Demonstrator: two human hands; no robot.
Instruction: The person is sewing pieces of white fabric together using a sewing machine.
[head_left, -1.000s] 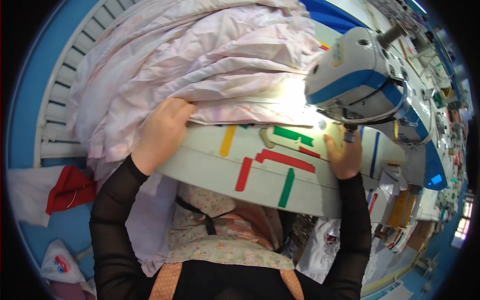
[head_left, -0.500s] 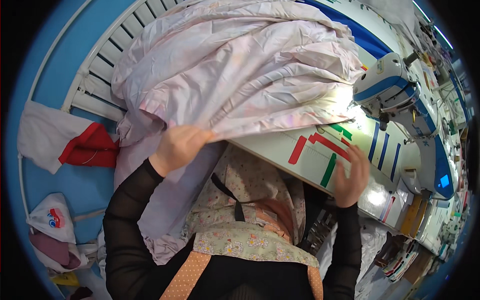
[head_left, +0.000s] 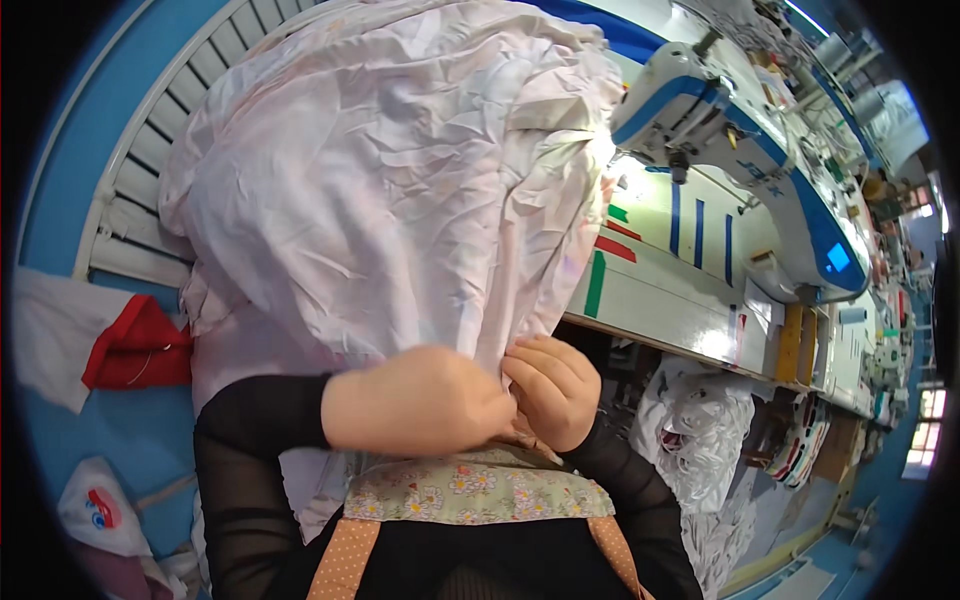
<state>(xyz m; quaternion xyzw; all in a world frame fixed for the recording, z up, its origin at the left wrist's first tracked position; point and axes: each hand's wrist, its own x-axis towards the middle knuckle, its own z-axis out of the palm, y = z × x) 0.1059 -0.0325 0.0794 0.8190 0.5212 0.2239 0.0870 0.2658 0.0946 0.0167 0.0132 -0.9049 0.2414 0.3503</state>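
Note:
A large heap of pale pink-white fabric [head_left: 350, 190] covers the left side of the sewing table and hangs over its front edge. Its right side reaches the lit needle area of a white and blue sewing machine [head_left: 700, 130]. Close to my waist, both hands meet at the fabric's near edge. My left hand [head_left: 425, 400] lies across the front, closed, with its fingertips partly hidden beside the right hand. My right hand [head_left: 555, 390] is closed too, fingers curled over a gathered fold of the fabric.
Red, green and blue tape strips mark the white table [head_left: 650, 295]. To the left stands a white slatted rail [head_left: 130, 210], with a white and red cloth [head_left: 135, 345] beside it. A bag of white strips [head_left: 695, 420] sits below the table at right.
My right hand has left the tabletop and come to the fabric edge in front of me. My left hand has moved right and down to meet it, and the fabric is now drawn toward me.

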